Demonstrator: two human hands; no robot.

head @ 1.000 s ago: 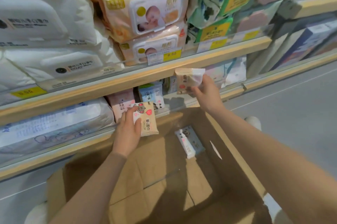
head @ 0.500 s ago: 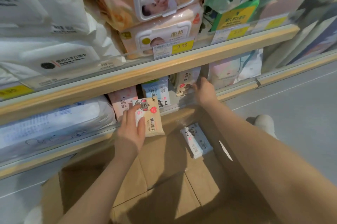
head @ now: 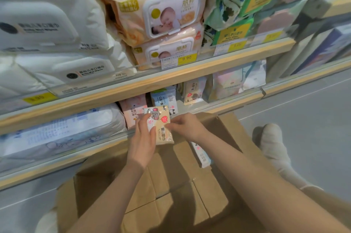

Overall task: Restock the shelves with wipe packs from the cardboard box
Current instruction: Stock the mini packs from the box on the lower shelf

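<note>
Shelves [head: 152, 84]: two wooden-edged levels, clear front rail on each, yellow price tags along the upper one.
Cardboard box [head: 171, 194]: open on the floor just below the lower shelf, flaps up, brown bottom showing.
White packs [head: 47, 23]: large, stacked at upper left.
Baby-photo packs [head: 167, 18]: peach, two stacked at the middle of the upper shelf.
Green leafy packs [head: 237, 5]: upper right, yellow labels on the lids.
Pale blue pack [head: 62, 130]: long, lying flat at the left of the lower shelf.
Small shelf packs: pink one [head: 133, 111], blue one [head: 164, 98] and cream one [head: 193, 90] standing upright side by side on the lower shelf.
Sock [head: 273, 145]: white, on the grey floor right of the box.
Pack in box [head: 202, 156]: light blue and white, leaning against the right inner wall, partly hidden by the right forearm.
Left hand [head: 142, 143]: fingers behind the held pack, thumb curled over its front, gripping its left side.
Right hand [head: 186, 126]: fingertips pinching the right edge of the same pack.
Held pack [head: 161, 126]: small, cream, cartoon animal and red heart on the front, upright above the box's far edge, in front of the lower shelf rail.
</note>
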